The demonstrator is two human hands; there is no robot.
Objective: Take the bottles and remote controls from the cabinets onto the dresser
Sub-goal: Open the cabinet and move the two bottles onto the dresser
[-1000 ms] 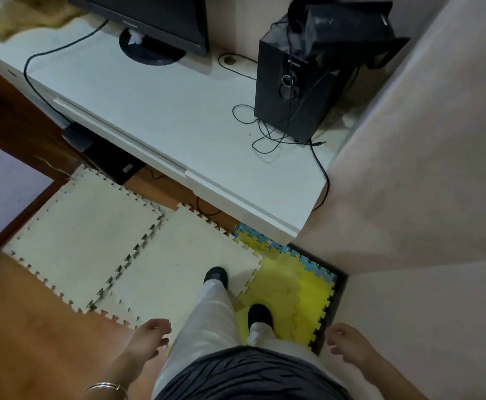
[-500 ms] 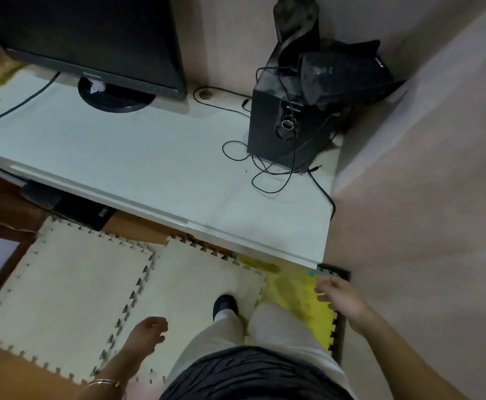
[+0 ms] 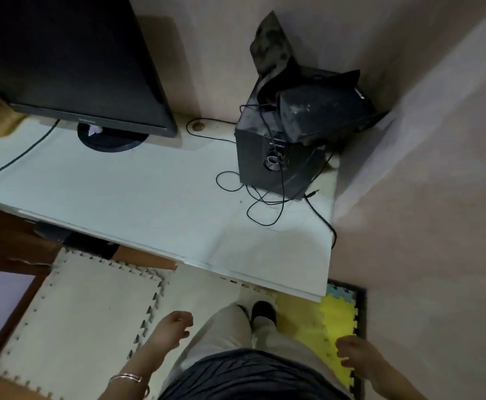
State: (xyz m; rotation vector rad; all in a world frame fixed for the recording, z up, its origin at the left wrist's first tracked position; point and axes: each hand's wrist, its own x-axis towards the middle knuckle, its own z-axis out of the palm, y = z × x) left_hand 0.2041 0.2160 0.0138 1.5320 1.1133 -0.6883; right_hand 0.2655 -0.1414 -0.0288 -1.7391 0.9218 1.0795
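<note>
The white dresser top (image 3: 155, 203) runs across the middle of the head view, right in front of my legs. No bottle or remote control shows anywhere, and no cabinet is in sight. My left hand (image 3: 171, 327) hangs over the beige floor mat with loosely curled fingers and holds nothing. My right hand (image 3: 354, 353) hangs over the yellow mat beside my right leg, fingers relaxed and empty.
A black monitor (image 3: 71, 62) stands at the dresser's back left. A black speaker (image 3: 279, 157) with dusty black items on top and loose cables (image 3: 259, 203) fills the back right corner. A beige wall (image 3: 423, 197) closes the right side. Foam mats (image 3: 91, 313) cover the floor.
I have stepped closer to the dresser and the view has tilted up. My right hand dropped back from near the dresser's corner to my side. The left hand barely moved.
</note>
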